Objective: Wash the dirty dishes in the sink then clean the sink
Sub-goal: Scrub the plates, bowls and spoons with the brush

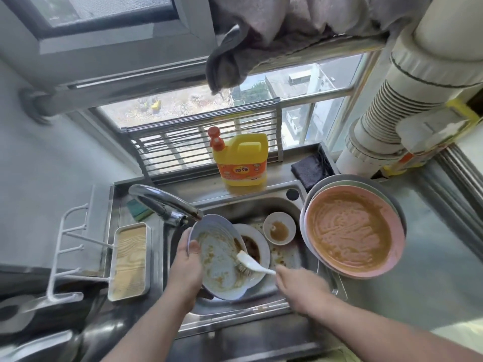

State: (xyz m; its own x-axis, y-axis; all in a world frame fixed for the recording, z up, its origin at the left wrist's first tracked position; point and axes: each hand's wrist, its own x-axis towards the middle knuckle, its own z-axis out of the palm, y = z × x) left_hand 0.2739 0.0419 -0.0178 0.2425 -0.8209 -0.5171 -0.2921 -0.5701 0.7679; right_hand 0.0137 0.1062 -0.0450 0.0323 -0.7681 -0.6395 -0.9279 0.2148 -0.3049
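My left hand (187,270) grips the left rim of a pale blue plate (218,259) smeared with brown sauce, tilted over the steel sink (261,205). My right hand (300,286) holds the white handle of a dish brush (252,263) whose bristles press on the plate's right side. Under the plate lies a white dish with dark sauce (254,248). A small white bowl (279,228) with brown residue sits behind it. A pink plate coated in orange sauce (351,231) tops a stack at the sink's right edge.
The tap (167,202) arches over the sink's left side. A yellow detergent bottle (240,159) stands behind the sink, a green sponge (138,210) at back left. A wood-lined tray (130,261) and white rack (70,246) sit left; steel counter (431,257) extends right.
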